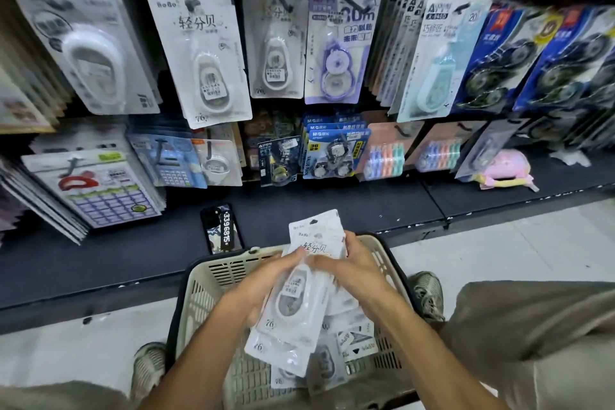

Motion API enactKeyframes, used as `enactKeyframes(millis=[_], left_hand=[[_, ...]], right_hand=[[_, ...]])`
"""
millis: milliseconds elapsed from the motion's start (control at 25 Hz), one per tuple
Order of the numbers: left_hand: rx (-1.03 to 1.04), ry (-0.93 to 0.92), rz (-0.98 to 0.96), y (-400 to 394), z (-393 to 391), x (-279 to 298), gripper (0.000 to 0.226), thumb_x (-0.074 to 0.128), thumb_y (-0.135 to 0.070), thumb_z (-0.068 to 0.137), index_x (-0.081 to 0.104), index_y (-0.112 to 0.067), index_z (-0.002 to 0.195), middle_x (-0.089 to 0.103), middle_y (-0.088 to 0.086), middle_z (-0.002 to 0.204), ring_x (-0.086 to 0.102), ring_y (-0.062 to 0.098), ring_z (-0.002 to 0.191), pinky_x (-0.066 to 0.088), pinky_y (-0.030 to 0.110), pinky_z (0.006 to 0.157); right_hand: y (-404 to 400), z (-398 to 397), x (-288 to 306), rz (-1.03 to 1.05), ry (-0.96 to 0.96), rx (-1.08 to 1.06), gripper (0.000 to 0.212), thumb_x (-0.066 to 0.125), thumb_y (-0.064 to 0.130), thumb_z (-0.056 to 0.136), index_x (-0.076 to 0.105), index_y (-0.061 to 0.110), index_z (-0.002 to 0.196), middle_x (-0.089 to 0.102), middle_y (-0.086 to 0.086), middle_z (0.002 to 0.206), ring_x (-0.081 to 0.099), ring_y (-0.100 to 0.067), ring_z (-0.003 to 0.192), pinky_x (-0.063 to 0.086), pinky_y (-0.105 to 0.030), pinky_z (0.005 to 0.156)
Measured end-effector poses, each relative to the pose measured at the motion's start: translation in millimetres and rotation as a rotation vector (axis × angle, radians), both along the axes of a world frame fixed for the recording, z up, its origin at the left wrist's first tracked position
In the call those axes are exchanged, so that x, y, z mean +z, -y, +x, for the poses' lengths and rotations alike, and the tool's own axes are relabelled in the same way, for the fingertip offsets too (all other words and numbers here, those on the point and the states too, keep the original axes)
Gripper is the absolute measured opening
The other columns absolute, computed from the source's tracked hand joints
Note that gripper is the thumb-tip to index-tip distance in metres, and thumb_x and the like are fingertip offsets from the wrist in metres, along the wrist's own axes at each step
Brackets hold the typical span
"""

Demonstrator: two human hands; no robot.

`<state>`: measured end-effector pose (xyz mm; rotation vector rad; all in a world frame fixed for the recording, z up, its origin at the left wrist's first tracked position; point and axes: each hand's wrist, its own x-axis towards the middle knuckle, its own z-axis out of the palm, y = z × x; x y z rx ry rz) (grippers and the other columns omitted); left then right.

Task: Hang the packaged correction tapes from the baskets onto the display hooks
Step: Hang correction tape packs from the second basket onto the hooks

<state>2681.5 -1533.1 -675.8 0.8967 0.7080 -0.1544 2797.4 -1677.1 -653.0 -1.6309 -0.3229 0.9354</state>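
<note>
Packs (301, 289) stacked, held above basket (213, 280). Left hand (263, 280) grips stack edge; right hand (352, 268) pinches top. Advise: square punch holes, separate one pack, match hook (199, 15) row with same white packs.

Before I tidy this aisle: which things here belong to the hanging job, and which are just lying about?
Job: stack of white correction tape packs held in left hand and right hand; basket; matching hung packs.
Lying about: phone; pink toy.

The pack (316, 245) gripped between the fingers (293, 258) reads "BoBo" and "轻分贝"; below the fingers, "76". Beyond the fingertips, the phone (221, 230) tag reads "3396815".
</note>
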Motion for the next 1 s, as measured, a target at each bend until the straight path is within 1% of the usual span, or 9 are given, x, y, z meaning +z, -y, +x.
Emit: enactKeyframes(millis=[80, 160, 240, 320, 440, 600, 760, 880, 1000], left_hand=[[0.057, -0.003, -0.106, 0.0, -5.9, 2.4, 0.046, 0.061, -0.048, 0.094, 0.079, -0.008, 0.109, 0.075, 0.023, 0.111, 0.074, 0.039, 0.094, 0.061, 0.044, 0.078], [0.171, -0.01, -0.066, -1.9, -3.1, 1.2, 0.028, 0.058, -0.028, 0.095, 0.08, -0.01, 0.094, 0.079, 0.017, 0.089, 0.077, 0.031, 0.074, 0.061, 0.036, 0.062], [0.279, -0.045, 0.068, -3.9, 4.4, 1.6, 0.021, 0.051, -0.014, 0.103, 0.071, -0.009, 0.106, 0.079, 0.015, 0.086, 0.076, 0.029, 0.072, 0.059, 0.038, 0.065], [0.339, -0.046, 0.026, -4.0, 11.1, 7.7, 0.032, 0.044, -0.029, 0.108, 0.066, -0.01, 0.123, 0.079, 0.015, 0.102, 0.076, 0.031, 0.086, 0.058, 0.044, 0.075], [0.209, 0.053, -0.136, -2.1, 13.0, 37.3, 0.057, 0.056, -0.06, 0.095, 0.074, -0.012, 0.122, 0.074, 0.019, 0.119, 0.072, 0.035, 0.106, 0.059, 0.047, 0.085], [0.195, 0.121, 0.016, 12.6, 22.0, 63.6, 0.054, 0.085, -0.037, 0.075, 0.074, -0.007, 0.119, 0.075, 0.02, 0.114, 0.074, 0.038, 0.105, 0.062, 0.047, 0.085], [0.391, 0.066, 0.032, 14.4, 24.0, 75.1, 0.035, 0.081, -0.022, 0.081, 0.075, 0.001, 0.106, 0.077, 0.026, 0.1, 0.075, 0.043, 0.092, 0.062, 0.052, 0.08], [0.431, 0.05, 0.143, 10.1, 23.2, 87.0, 0.026, 0.078, -0.024, 0.086, 0.076, -0.002, 0.1, 0.078, 0.023, 0.091, 0.075, 0.038, 0.08, 0.06, 0.052, 0.08], [0.426, 0.117, 0.479, -5.7, 25.4, 112.6, 0.018, 0.078, -0.031, 0.086, 0.077, -0.014, 0.093, 0.081, 0.002, 0.082, 0.078, 0.019, 0.074, 0.058, 0.033, 0.064]], right_hand=[[0.8, 8.1, 3.9, 0.03, -0.123, -0.132, 0.053, 0.086, 0.01, 0.075, 0.062, 0.008, 0.122, 0.079, -0.007, 0.103, 0.077, -0.028, 0.092, 0.064, -0.043, 0.076], [7.1, 18.1, 7.1, 0.19, -0.365, -0.285, 0.045, 0.078, 0.007, 0.08, 0.064, -0.003, 0.122, 0.076, -0.021, 0.105, 0.075, -0.035, 0.089, 0.062, -0.043, 0.072], [12.9, 27.0, 13.6, 0.314, -0.506, -0.279, 0.045, 0.074, 0.018, 0.081, 0.067, -0.003, 0.121, 0.074, -0.022, 0.106, 0.074, -0.033, 0.088, 0.061, -0.04, 0.071], [10.6, 25.5, 21.0, 0.3, -0.48, -0.205, 0.042, 0.071, 0.022, 0.087, 0.069, -0.002, 0.122, 0.075, -0.021, 0.108, 0.075, -0.032, 0.092, 0.061, -0.039, 0.071], [-3.5, 9.0, 26.2, 0.204, -0.265, -0.177, 0.034, 0.068, 0.024, 0.093, 0.068, 0.004, 0.12, 0.077, -0.017, 0.109, 0.075, -0.03, 0.095, 0.061, -0.039, 0.074], [-20.9, 4.0, 33.1, 0.182, -0.217, -0.524, 0.017, 0.067, 0.023, 0.098, 0.061, 0.007, 0.097, 0.076, -0.014, 0.08, 0.073, -0.025, 0.066, 0.06, -0.037, 0.058], [-33.7, 11.7, 42.3, 0.214, -0.292, -0.752, 0.017, 0.068, 0.016, 0.097, 0.057, 0.009, 0.086, 0.072, -0.012, 0.073, 0.069, -0.025, 0.057, 0.06, -0.036, 0.055], [-37.7, 16.2, 63.0, 0.281, -0.261, -0.733, 0.015, 0.068, 0.019, 0.096, 0.065, 0.005, 0.091, 0.075, -0.015, 0.084, 0.071, -0.029, 0.069, 0.06, -0.044, 0.072], [-37.2, 34.3, 106.6, 0.449, -0.097, -0.505, 0.025, 0.073, 0.033, 0.087, 0.074, 0.01, 0.097, 0.079, -0.014, 0.091, 0.076, -0.028, 0.076, 0.061, -0.041, 0.066]])
